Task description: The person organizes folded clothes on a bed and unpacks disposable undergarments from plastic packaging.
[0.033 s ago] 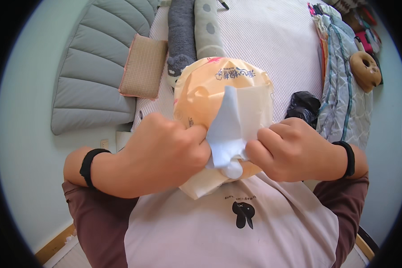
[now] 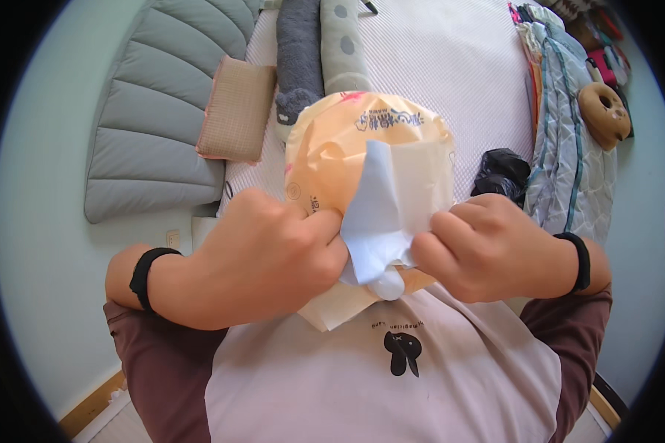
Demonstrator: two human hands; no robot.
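In front of my chest I hold up a pale orange-yellow plastic bag (image 2: 325, 159) with printed marks. A light blue and white flap (image 2: 377, 210) lies over its front, between my hands. My left hand (image 2: 273, 258) is closed, thumb and fingers pinching the bag's near edge beside the blue part. Opposite it, my right hand (image 2: 480, 247) is closed on the edge at the white side of the flap. Just below the flap, between my fists, a small rounded white piece (image 2: 388, 283) shows. The fingertips of both hands are largely hidden.
A bed (image 2: 436, 59) with a white textured cover lies beyond. On it are a beige pillow (image 2: 236, 111), long grey plush cushions (image 2: 299, 55), a black plastic bag (image 2: 500, 176) and folded bedding (image 2: 558, 140). A brown ring-shaped cushion (image 2: 604, 114) rests at right; a padded grey headboard (image 2: 155, 118) stands left.
The bag and both hands have shifted very slightly. Both hands keep their hold on the bag.
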